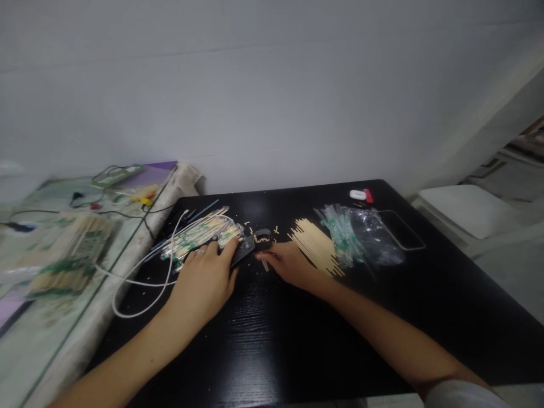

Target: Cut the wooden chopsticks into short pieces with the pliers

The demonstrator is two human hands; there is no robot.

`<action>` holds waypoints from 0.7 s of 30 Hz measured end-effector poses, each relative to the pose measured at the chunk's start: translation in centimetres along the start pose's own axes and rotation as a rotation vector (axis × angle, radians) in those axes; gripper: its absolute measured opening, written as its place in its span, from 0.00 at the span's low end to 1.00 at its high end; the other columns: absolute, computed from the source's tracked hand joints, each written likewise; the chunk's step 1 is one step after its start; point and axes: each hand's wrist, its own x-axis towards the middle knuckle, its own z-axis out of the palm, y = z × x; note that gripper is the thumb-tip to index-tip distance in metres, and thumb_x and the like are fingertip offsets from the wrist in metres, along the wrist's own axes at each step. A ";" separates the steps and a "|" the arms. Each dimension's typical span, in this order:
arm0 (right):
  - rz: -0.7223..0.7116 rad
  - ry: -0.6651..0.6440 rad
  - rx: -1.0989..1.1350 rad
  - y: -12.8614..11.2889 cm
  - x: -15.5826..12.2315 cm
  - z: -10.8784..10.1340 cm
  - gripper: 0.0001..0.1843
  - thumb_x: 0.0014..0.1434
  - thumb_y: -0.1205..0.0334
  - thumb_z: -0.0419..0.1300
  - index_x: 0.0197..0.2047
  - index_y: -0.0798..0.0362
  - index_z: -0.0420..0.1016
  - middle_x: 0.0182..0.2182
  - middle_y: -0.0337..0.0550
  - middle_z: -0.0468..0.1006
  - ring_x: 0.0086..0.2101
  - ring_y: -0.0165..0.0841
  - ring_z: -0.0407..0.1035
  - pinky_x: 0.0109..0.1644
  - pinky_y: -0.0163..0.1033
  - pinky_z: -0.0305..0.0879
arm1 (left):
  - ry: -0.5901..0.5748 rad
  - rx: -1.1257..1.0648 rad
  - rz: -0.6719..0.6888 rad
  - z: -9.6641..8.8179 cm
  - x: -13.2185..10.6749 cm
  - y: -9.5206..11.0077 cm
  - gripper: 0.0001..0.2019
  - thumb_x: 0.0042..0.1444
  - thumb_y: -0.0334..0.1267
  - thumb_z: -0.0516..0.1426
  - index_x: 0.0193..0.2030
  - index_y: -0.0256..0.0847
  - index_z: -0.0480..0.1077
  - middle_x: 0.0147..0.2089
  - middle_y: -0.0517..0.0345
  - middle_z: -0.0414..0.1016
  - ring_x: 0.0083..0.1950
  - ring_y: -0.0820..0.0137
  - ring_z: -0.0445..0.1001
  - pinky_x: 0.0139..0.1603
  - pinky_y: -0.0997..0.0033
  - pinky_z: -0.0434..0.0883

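Observation:
My left hand is wrapped around the handles of a black hand cutter, whose curved jaws point right. Close by the jaws, my right hand is closed with thumb and fingers pinched. A short end of a wooden stick shows just under its thumb; the rest is hidden. Small cut wood bits lie scattered around the jaws. Beside my right wrist is a fanned bundle of bare wooden sticks. Left of the cutter lies a pile of sticks in clear, green-printed wrappers, partly behind my left hand.
Green-marked plastic sleeves lie right of the bare sticks, near a phone. A white case and a red item sit at the back. A white cable loops over the left edge. More wrapped sticks rest on the glass-topped side table.

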 end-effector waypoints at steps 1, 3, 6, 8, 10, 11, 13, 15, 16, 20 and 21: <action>0.001 -0.002 0.000 0.0 0.0 0.0 0.06 0.67 0.64 0.64 0.41 0.52 0.84 0.35 0.42 0.87 0.35 0.33 0.81 0.41 0.34 0.69 | -0.010 0.009 0.001 -0.1 -0.1 0.0 0.25 0.68 0.41 0.52 0.70 0.38 0.63 0.49 0.41 0.76 0.46 0.49 0.79 0.50 0.51 0.74; 0.003 -0.006 -0.004 0.1 0.0 0.2 0.06 0.67 0.64 0.64 0.40 0.52 0.84 0.35 0.42 0.87 0.35 0.33 0.81 0.41 0.34 0.69 | -0.021 0.026 0.007 -0.1 -0.2 0.0 0.25 0.68 0.41 0.51 0.70 0.38 0.63 0.48 0.41 0.77 0.44 0.49 0.79 0.49 0.51 0.73; 0.002 -0.007 -0.011 0.2 0.0 0.3 0.05 0.67 0.64 0.64 0.40 0.51 0.84 0.35 0.41 0.87 0.35 0.33 0.81 0.41 0.33 0.68 | -0.014 0.036 0.021 -0.1 -0.3 -0.2 0.25 0.68 0.40 0.51 0.70 0.38 0.63 0.46 0.41 0.77 0.44 0.50 0.79 0.49 0.51 0.73; -0.009 -0.005 -0.003 0.2 0.0 0.3 0.05 0.67 0.64 0.64 0.41 0.51 0.84 0.35 0.41 0.87 0.35 0.33 0.81 0.41 0.33 0.68 | -0.005 0.041 0.026 -0.1 -0.4 -0.3 0.26 0.67 0.39 0.52 0.70 0.38 0.63 0.46 0.41 0.77 0.44 0.50 0.79 0.48 0.52 0.74; -0.017 0.001 0.002 0.1 0.0 0.2 0.05 0.67 0.64 0.64 0.41 0.51 0.84 0.34 0.41 0.87 0.34 0.33 0.80 0.40 0.33 0.68 | -0.004 0.045 0.031 -0.1 -0.4 -0.3 0.26 0.67 0.39 0.52 0.71 0.38 0.63 0.46 0.42 0.77 0.45 0.50 0.79 0.48 0.52 0.74; -0.014 0.001 -0.001 0.0 0.1 0.2 0.05 0.67 0.64 0.64 0.41 0.51 0.84 0.34 0.41 0.87 0.34 0.33 0.80 0.39 0.33 0.68 | -0.008 0.049 0.031 -0.1 -0.4 -0.2 0.26 0.67 0.38 0.52 0.70 0.38 0.63 0.46 0.42 0.77 0.44 0.50 0.79 0.48 0.52 0.74; -0.005 -0.001 -0.011 -0.2 0.1 0.1 0.05 0.67 0.64 0.65 0.41 0.51 0.84 0.33 0.41 0.87 0.33 0.33 0.80 0.39 0.33 0.67 | -0.019 0.054 0.027 -0.2 -0.4 -0.2 0.25 0.67 0.37 0.52 0.70 0.37 0.63 0.45 0.42 0.77 0.44 0.50 0.79 0.49 0.52 0.74; -0.003 -0.001 -0.014 -0.3 0.1 0.0 0.05 0.67 0.64 0.65 0.40 0.51 0.84 0.33 0.40 0.87 0.32 0.32 0.79 0.38 0.33 0.67 | -0.025 0.060 0.023 -0.3 -0.4 -0.1 0.25 0.66 0.37 0.52 0.69 0.37 0.63 0.44 0.43 0.77 0.44 0.50 0.79 0.48 0.53 0.74; -0.002 -0.002 -0.012 -0.4 0.1 0.0 0.05 0.67 0.64 0.65 0.40 0.51 0.84 0.33 0.40 0.87 0.32 0.32 0.79 0.37 0.33 0.67 | -0.026 0.064 0.021 -0.3 -0.4 -0.1 0.25 0.66 0.37 0.52 0.69 0.37 0.63 0.44 0.43 0.77 0.43 0.51 0.79 0.48 0.53 0.74; -0.018 -0.006 -0.013 -0.2 0.1 0.0 0.06 0.67 0.64 0.64 0.41 0.51 0.84 0.32 0.40 0.86 0.31 0.32 0.79 0.37 0.33 0.66 | -0.038 0.079 0.029 -0.2 -0.5 -0.1 0.26 0.65 0.35 0.52 0.70 0.37 0.62 0.43 0.44 0.76 0.41 0.52 0.80 0.47 0.55 0.74; -0.024 -0.005 -0.015 -0.2 0.1 0.0 0.06 0.68 0.63 0.64 0.41 0.51 0.84 0.32 0.40 0.86 0.31 0.32 0.78 0.36 0.33 0.66 | -0.044 0.079 0.028 -0.2 -0.5 -0.1 0.26 0.65 0.34 0.51 0.70 0.37 0.62 0.43 0.44 0.76 0.41 0.53 0.80 0.46 0.55 0.75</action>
